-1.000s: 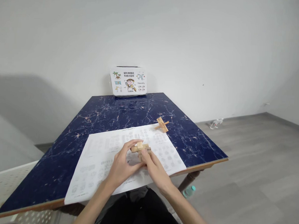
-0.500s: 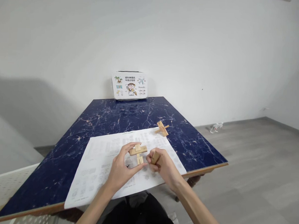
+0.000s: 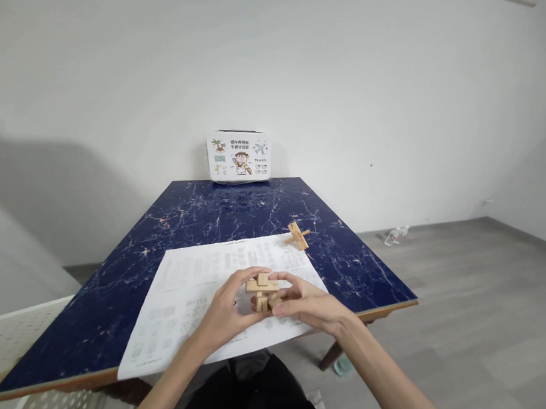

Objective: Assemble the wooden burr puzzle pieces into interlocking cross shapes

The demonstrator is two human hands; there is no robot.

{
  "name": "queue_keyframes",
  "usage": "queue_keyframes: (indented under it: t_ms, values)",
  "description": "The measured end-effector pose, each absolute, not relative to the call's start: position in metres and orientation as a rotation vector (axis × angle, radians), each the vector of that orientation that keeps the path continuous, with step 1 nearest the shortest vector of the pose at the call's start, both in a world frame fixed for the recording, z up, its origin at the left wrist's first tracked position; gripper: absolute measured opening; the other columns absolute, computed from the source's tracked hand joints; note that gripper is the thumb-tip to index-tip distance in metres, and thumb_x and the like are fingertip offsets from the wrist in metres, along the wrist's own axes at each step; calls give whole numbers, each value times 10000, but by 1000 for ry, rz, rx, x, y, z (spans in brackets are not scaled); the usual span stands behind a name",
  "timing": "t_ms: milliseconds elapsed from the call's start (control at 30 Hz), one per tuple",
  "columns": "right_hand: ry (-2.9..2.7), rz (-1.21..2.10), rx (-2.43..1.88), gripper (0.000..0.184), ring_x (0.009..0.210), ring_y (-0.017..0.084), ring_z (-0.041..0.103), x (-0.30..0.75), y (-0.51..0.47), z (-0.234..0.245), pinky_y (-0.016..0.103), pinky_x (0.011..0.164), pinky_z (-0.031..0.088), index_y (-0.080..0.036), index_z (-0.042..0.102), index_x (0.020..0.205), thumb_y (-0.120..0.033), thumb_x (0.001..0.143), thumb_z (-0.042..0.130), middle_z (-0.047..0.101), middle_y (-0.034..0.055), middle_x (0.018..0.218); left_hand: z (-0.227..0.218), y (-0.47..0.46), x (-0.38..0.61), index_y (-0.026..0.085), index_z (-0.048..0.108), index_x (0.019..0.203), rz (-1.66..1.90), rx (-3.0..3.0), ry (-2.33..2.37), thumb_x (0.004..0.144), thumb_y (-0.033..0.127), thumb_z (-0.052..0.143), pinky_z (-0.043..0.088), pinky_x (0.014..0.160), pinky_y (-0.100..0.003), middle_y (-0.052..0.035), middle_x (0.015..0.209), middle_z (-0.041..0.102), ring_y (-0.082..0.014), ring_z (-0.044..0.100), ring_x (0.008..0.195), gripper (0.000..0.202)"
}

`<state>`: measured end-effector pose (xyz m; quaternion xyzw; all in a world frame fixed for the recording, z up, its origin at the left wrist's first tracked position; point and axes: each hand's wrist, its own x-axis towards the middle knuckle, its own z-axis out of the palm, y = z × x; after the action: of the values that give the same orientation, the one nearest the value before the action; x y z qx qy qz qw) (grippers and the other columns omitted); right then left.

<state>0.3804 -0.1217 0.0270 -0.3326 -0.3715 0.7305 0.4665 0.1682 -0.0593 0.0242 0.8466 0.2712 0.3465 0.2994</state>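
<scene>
Between my two hands, above the printed sheet, is a partly joined wooden burr puzzle (image 3: 256, 286) made of notched, light-coloured sticks. My left hand (image 3: 224, 306) is closed on it, thumb at the lower front and fingers at the top. A separate notched wooden stick (image 3: 274, 301) is pinched in my right hand (image 3: 311, 301), its end held against the right side of the puzzle's lower part. The right fingers curl behind the pieces, so the inner contact is hidden. Two crossed wooden pieces (image 3: 297, 236) lie at the sheet's far right corner.
The white printed sheet (image 3: 177, 285) covers the near part of the blue marbled table (image 3: 199, 210). At the back, against the wall, stands a white cartoon-printed box (image 3: 239, 157). A white perforated surface (image 3: 23, 332) is at the lower left.
My right hand has moved left and turned, bringing its stick from beside the puzzle up against it. The left hand with the puzzle has shifted slightly right and down.
</scene>
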Motion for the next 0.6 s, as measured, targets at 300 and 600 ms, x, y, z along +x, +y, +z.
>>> queue_keyframes:
  t_ms: [300, 600]
  values:
    - [-973, 1822, -938, 621, 942, 185, 721, 383, -113, 42, 394, 973, 514, -210, 555, 1114, -199, 627, 939, 739, 19, 927, 29, -61, 170, 325, 553, 1316, 911, 2197, 722, 793, 375, 852, 522, 1080, -459, -49, 1350, 659, -292, 620, 1285, 604]
    - [-1233, 1511, -1143, 250, 685, 124, 522, 384, -117, 41, 272, 670, 393, -181, 680, 810, -386, 789, 821, 608, -20, 747, 24, -55, 168, 311, 547, 1332, 1000, 2193, 751, 777, 397, 863, 498, 1103, -449, -66, 1373, 645, -284, 597, 1320, 644]
